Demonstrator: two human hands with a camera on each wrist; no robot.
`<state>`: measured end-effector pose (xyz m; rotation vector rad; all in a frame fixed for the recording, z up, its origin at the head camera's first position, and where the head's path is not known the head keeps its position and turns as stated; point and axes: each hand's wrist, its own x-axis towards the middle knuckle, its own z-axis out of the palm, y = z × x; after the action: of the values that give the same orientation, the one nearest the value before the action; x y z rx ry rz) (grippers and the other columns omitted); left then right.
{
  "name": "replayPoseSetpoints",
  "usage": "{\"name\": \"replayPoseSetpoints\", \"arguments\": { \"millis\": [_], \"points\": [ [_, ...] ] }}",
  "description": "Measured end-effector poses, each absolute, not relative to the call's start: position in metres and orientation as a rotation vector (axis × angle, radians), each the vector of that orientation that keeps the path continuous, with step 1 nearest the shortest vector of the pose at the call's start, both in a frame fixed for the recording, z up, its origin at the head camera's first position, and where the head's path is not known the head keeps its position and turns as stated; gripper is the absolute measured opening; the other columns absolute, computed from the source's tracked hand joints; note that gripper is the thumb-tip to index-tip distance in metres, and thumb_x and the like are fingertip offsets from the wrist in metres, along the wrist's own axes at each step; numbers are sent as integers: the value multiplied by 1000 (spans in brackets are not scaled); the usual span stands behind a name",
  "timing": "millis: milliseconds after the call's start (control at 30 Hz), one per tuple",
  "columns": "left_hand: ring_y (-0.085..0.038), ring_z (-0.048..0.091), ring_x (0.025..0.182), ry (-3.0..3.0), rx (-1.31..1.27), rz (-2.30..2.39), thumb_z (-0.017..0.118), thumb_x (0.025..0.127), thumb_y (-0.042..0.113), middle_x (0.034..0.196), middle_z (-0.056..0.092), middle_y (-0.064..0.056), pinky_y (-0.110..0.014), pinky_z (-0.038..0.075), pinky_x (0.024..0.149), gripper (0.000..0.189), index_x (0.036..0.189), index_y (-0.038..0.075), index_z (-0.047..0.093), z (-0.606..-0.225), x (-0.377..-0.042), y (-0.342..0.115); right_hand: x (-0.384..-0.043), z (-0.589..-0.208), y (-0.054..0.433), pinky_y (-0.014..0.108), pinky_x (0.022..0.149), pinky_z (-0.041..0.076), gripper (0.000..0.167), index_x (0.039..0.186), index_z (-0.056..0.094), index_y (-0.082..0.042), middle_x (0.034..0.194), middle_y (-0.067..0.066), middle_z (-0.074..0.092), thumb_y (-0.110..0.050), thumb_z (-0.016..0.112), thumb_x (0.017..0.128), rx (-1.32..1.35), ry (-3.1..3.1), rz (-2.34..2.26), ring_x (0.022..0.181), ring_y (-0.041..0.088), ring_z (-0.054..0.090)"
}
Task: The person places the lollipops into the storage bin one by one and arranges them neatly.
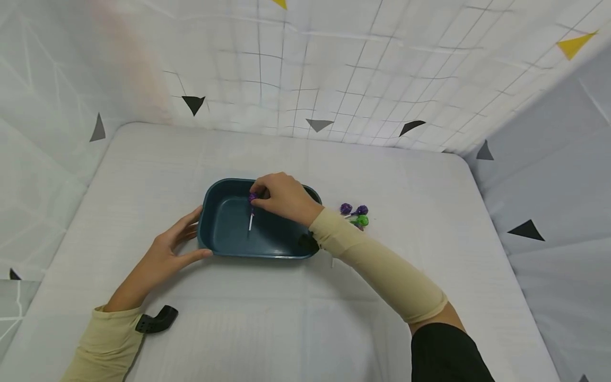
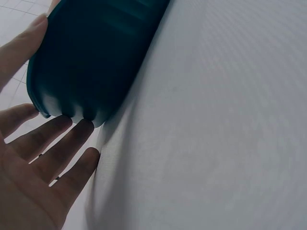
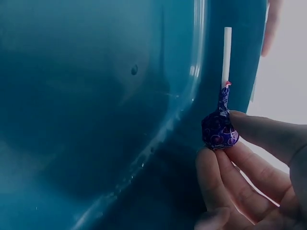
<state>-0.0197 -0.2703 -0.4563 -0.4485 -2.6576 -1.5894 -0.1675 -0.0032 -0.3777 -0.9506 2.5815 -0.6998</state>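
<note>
A dark teal plastic basin [image 1: 224,225] stands on the white-covered table. Inside its outline, my right hand [image 1: 288,197] pinches a purple-wrapped lollipop [image 3: 219,130] by its candy head between thumb and fingers. The white stick points toward me in the head view, and the lollipop appears held above the basin floor. My left hand [image 1: 164,254] touches the basin's left end with fairly straight, spread fingers [image 2: 60,151], its thumb against the near side. To the basin's right lie two purple lollipops [image 1: 346,208] and a green lollipop [image 1: 363,220], partly hidden by the right sleeve.
A white stick end [image 1: 332,262] shows below the right sleeve [image 1: 372,260]. A black wrist device [image 1: 157,320] is on the left forearm. Patterned white cloth [image 1: 334,69] hangs behind the table and on both sides.
</note>
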Motion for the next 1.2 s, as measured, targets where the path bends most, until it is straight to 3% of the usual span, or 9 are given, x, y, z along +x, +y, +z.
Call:
{"name": "replayPoseSetpoints", "arguments": {
  "millis": [300, 833, 1200],
  "points": [
    [15, 42, 136, -2651, -446, -1599, 85, 83, 2, 167, 37, -12, -4, 41, 109, 101, 165, 22, 29, -457, -21, -272, -167, -386, -14, 25, 77, 60, 25, 118, 77, -14, 110, -1, 77, -28, 75, 97, -991, 2593, -684, 92, 10, 70],
    [14, 43, 137, -2647, -443, -1614, 84, 84, 2, 167, 37, -12, -5, 42, 110, 101, 165, 22, 28, -456, -21, -271, -164, -400, -40, 27, 85, 61, 26, 119, 76, -14, 112, -1, 77, -29, 74, 98, -1089, 2576, -632, 96, 9, 68],
    [11, 44, 137, -2648, -439, -1617, 84, 84, 3, 167, 36, -9, -6, 42, 110, 100, 165, 22, 28, -456, -21, -271, -163, -409, -53, 23, 78, 59, 25, 118, 76, -16, 109, -4, 77, -30, 74, 98, -1089, 2569, -638, 87, 4, 66]
  ]
}}
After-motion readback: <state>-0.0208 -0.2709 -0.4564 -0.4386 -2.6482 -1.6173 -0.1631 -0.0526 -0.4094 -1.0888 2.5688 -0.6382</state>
